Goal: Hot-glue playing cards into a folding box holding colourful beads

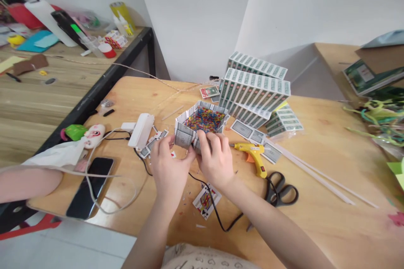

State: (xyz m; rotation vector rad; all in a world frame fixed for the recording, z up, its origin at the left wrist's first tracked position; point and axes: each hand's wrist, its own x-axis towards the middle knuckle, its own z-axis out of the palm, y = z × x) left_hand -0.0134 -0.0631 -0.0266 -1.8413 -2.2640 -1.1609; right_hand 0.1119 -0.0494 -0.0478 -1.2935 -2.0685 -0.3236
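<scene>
A pale wall [195, 21] stands behind a light wooden table [328, 147], with a second table [34, 92] beyond the left hand [168, 172], crowded along its far side. On the nearer table, a card-walled box [183, 136] sits directly ahead of both hands, its walls made of grey-patterned cards and its inside showing many small multicoloured bits [205, 119]. The left hand is partly closed, its curled fingers at the box's near left corner and its thumb reaching across toward the right hand [217, 159]. The right hand is also partly closed, its bent fingers over the near rim and wall; its thumb is largely hidden, so its exact grip cannot be told.

Just right of the right hand lies a yellow glue gun [252, 148], nozzle toward the fingers, with black-handled scissors [272, 195] nearer the body. Beyond that hand, to the right, green-and-white packs [254, 88] are stacked high, and long white strips [311, 171] run off to its right. A face-up playing card [203, 204] lies below the hands, partly crossed by a black cable. Left of the left hand are a white power strip [141, 130] and, farther out, a dark phone [90, 189].
</scene>
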